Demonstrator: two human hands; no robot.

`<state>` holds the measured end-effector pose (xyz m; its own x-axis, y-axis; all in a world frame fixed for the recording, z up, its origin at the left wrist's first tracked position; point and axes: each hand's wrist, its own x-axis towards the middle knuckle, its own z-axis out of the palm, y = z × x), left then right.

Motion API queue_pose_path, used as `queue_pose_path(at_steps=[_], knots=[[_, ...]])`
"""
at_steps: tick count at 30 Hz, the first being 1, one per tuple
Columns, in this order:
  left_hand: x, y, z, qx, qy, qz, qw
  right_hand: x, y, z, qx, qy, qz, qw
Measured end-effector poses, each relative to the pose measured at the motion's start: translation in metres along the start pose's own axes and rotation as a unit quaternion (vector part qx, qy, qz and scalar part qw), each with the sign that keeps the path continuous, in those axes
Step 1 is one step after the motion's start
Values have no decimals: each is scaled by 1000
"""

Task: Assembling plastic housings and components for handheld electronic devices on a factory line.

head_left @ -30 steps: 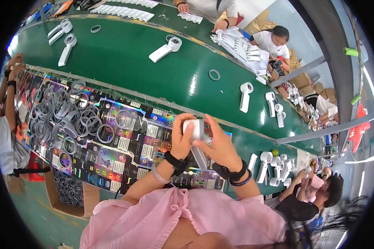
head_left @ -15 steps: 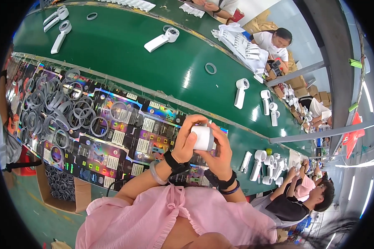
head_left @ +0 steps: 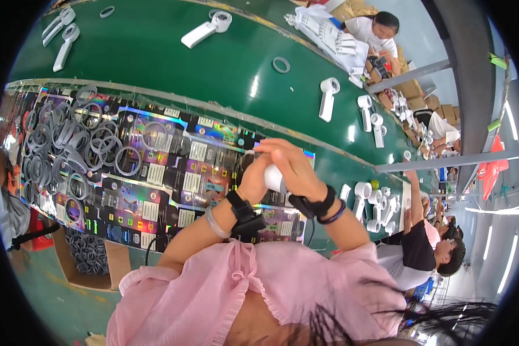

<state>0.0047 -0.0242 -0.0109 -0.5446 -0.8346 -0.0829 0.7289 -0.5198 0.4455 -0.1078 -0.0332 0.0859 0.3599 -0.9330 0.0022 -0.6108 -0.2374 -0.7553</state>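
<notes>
Close in front of me, a white handheld fan (head_left: 274, 179) is mostly covered by my hands, with only part of its rounded white head showing. My left hand (head_left: 252, 180) is wrapped around its left side. My right hand (head_left: 297, 170) lies over the top and right side, its fingers reaching across toward the left hand. The grey band on the fan's head is hidden now. To the left, a heap of loose grey rings (head_left: 69, 141) lies on printed dark sheets (head_left: 167, 199) that cover the near tabletop.
A green conveyor belt (head_left: 236, 69) runs beyond the sheets, carrying several white fans (head_left: 207, 30) and a grey ring (head_left: 281, 64). More fans (head_left: 380, 205) cluster at the right. A cardboard box (head_left: 118, 265) of rings stands low left. Co-workers sit across and to the right (head_left: 412, 254).
My right hand has turned over the top of the fan, covering its head and grey band. The view has shifted slightly. A co-worker at the right has raised an arm toward the belt.
</notes>
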Motion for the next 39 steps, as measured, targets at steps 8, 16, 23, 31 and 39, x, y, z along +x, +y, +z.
queue_pose_path(at_steps=[8, 16, 23, 31, 39], knots=[[7, -16, -10, -131, 71, -158, 976, -7, 25, 11, 130, -125, 170, 969], [11, -34, -13, -55, 159, -156, 973, -2, 49, 24, 236, -91, 217, 943], [10, -30, -21, -85, 120, -168, 975, 5, 49, 27, 95, -19, 120, 988], [10, -9, -4, -48, 109, -188, 975, -7, 51, 25, 135, 16, 121, 983], [-4, 4, 12, 175, -151, 33, 972, -56, 16, 16, 309, 195, 160, 917]])
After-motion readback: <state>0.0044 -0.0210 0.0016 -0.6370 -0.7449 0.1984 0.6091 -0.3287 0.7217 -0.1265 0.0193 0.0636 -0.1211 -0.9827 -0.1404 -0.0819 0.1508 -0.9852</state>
